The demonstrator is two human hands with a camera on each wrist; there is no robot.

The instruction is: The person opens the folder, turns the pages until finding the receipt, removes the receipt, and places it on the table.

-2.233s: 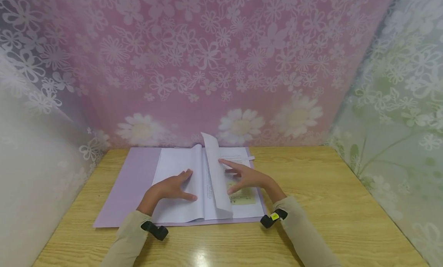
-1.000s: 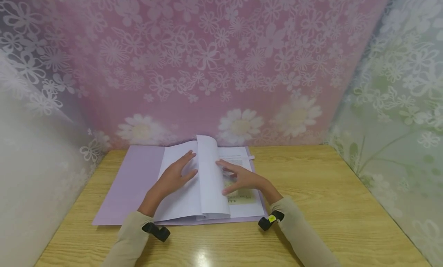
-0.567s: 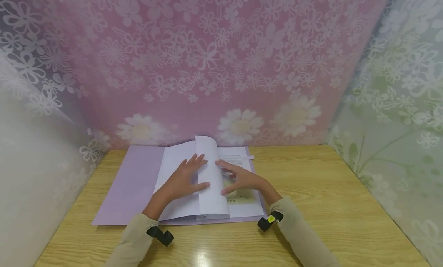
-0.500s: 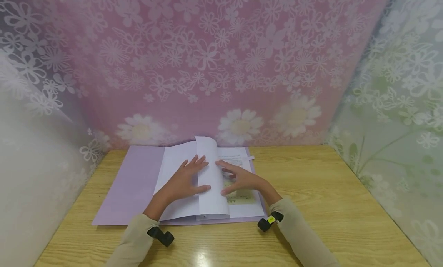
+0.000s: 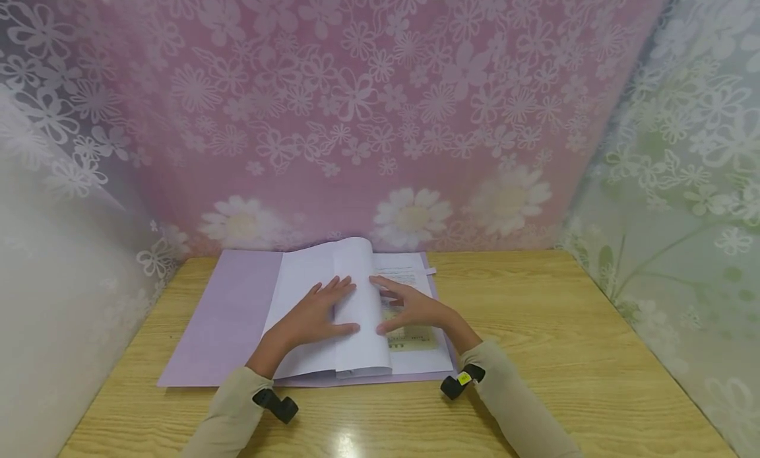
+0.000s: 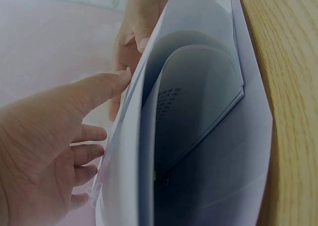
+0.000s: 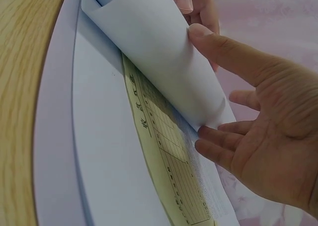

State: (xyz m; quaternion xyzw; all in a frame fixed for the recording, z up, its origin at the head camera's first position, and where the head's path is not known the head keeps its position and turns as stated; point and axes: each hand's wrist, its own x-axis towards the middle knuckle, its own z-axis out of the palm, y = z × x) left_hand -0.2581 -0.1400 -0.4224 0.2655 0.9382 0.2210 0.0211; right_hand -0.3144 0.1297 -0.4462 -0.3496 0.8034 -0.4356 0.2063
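Observation:
A lilac folder [image 5: 225, 319] lies spread on the table with white sheets in it. One white page [image 5: 359, 313] is bent over in a loose roll across the middle. My left hand [image 5: 311, 316] lies on the page's left part with fingers spread and thumb pointing right. Against the roll's right side, my right hand [image 5: 412, 309] touches with extended fingertips and thumb. In the right wrist view a yellowish printed slip [image 7: 164, 146] shows beneath the roll. The left wrist view looks into the roll's end, where an inner sheet [image 6: 194, 97] bears small print.
The wooden table [image 5: 534, 326] extends right of the folder and in front of it. A small pale tab [image 5: 430, 271] sticks out at the folder's right edge. A pink flowered curtain [image 5: 380, 128] stands behind the table, with pale flowered sheets on both sides.
The raised page has curled over to the left and now lies lower and flatter. My left hand has moved right onto it; my right hand has shifted slightly left with the page.

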